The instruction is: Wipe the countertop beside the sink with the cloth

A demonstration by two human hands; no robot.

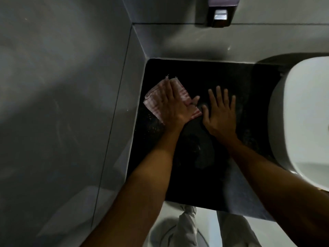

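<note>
A pink-and-white striped cloth lies folded on the black speckled countertop, near its far left corner. My left hand presses flat on top of the cloth, fingers pointing away from me, covering its middle. My right hand rests flat on the bare countertop just right of the cloth, fingers spread, holding nothing. The thumbs of both hands are close together.
A white basin sits on the counter at the right. Grey tiled walls bound the counter on the left and at the back. A soap dispenser hangs on the back wall. The counter's front edge is near me.
</note>
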